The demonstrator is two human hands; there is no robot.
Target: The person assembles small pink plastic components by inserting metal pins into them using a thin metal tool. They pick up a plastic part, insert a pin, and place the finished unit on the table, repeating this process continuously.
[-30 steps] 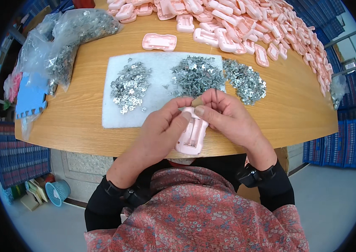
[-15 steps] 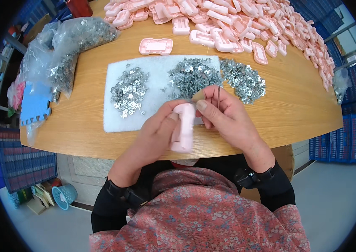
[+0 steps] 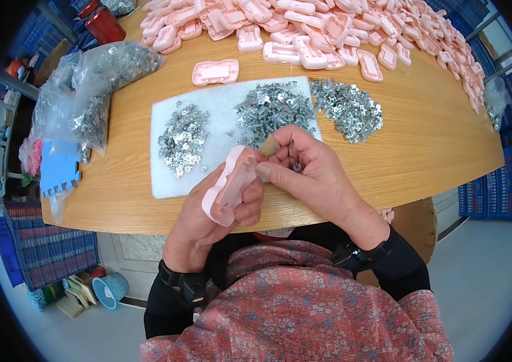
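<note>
At a curved wooden worktable (image 3: 437,145), a heap of pale pink plastic shells (image 3: 328,33) crowds the far edge, while one loose pink shell (image 3: 215,72) lies hollow side up just behind a white foam mat (image 3: 216,160). Small metal clips sit in two piles on the mat, one at left (image 3: 183,142) and one at centre (image 3: 275,108), with a third pile (image 3: 352,111) on the wood just beside its right edge. A clear plastic bag (image 3: 90,99) filled with metal parts takes up the left side, near a blue foam tile (image 3: 58,170) and a red jar (image 3: 104,23). Before the mat, the left hand (image 3: 194,226) clasps a pink half-shell (image 3: 232,184), tilted over the mat's near edge. The right hand (image 3: 316,181), a tan cover (image 3: 270,146) on its forefinger, blocks part of that edge; its fingers curl around a thin metal piece (image 3: 294,155), while its thumb and forefinger reach the half-shell's upper end, whether pinching anything there cannot be told. One second earlier, the half-shell's battery compartment faced up; half a second ago it stood on its side; now its hollow interior shows. The clip piles look unchanged.
</note>
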